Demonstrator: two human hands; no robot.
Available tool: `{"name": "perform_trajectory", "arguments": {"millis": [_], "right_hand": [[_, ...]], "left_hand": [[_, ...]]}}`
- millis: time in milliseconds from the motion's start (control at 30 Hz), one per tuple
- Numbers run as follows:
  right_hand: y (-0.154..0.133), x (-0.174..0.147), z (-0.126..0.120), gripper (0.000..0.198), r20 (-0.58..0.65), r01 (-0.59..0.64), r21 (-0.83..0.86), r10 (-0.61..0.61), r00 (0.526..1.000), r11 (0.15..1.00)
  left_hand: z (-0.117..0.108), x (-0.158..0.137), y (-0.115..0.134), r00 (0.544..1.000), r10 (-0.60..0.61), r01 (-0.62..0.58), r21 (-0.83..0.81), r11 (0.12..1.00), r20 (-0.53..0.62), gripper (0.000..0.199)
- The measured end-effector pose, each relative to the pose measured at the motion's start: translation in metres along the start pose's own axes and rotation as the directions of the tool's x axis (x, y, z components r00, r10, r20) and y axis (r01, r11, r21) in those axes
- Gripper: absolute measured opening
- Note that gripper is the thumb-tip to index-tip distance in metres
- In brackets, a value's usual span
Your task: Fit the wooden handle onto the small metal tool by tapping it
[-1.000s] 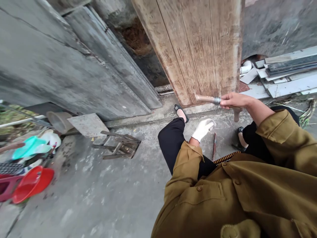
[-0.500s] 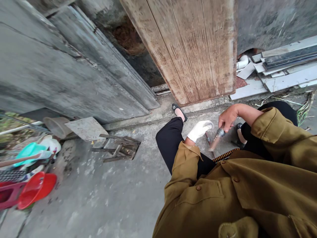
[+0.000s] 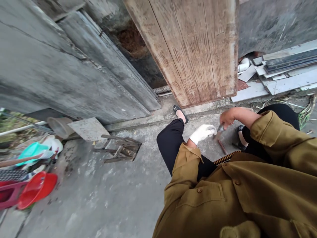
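My left hand [image 3: 202, 133] wears a white glove, its fingers closed together at the tips; what they pinch is hidden. Close by its fingertips, a thin reddish-brown stick [image 3: 222, 146] slants down toward my lap. My bare right hand [image 3: 227, 118] is wrapped round a tool with a grey handle [image 3: 220, 128]. The tool's lower part is smeared by motion, so its kind does not show. It points down and left, beside the gloved fingertips and the top of the stick. Both hands are low between my knees.
A wooden door panel [image 3: 195, 56] stands ahead. At the right lie stacked boards [image 3: 284, 71] and a white pipe [image 3: 244, 65]. Left on the concrete are a small wooden stool [image 3: 121, 148], a red basin [image 3: 37, 190] and a turquoise basin [image 3: 31, 152]. My foot [image 3: 180, 114] is near the step.
My right hand has tilted the tool, whose end has swung up toward the gloved fingers. The stick appears farther right. My left hand has shifted slightly right and down.
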State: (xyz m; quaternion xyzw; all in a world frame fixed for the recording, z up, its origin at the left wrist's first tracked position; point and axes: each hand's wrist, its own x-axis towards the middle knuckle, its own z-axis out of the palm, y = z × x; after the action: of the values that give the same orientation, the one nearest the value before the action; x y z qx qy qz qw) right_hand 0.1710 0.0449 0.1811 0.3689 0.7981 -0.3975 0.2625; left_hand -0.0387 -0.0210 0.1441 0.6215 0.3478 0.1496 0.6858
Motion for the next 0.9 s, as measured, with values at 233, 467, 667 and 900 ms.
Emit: {"name": "perform_trajectory", "arguments": {"millis": [233, 467, 667, 900], "right_hand": [[-0.008, -0.028, -0.012, 0.054, 0.224, 0.342, 0.427, -0.464, 0.857, 0.837], [-0.006, -0.051, -0.031, 0.046, -0.308, 0.503, 0.509, -0.398, 0.864, 0.699], [0.001, -0.048, -0.032, 0.049, -0.504, 0.462, 0.608, -0.135, 0.853, 0.646], [0.004, -0.033, -0.030, 0.053, -0.551, 0.346, 0.606, 0.064, 0.832, 0.716]], "left_hand": [[0.006, 0.005, -0.006, 0.993, 0.034, -0.067, -0.310, 0.948, -0.111, 0.040], [0.006, 0.018, -0.010, 0.909, 0.110, -0.334, -0.545, 0.769, -0.403, 0.040], [0.007, 0.018, -0.009, 0.895, 0.087, -0.311, -0.471, 0.826, -0.438, 0.037], [0.008, 0.012, 0.001, 0.867, 0.173, -0.252, -0.113, 0.961, -0.467, 0.027]]}}
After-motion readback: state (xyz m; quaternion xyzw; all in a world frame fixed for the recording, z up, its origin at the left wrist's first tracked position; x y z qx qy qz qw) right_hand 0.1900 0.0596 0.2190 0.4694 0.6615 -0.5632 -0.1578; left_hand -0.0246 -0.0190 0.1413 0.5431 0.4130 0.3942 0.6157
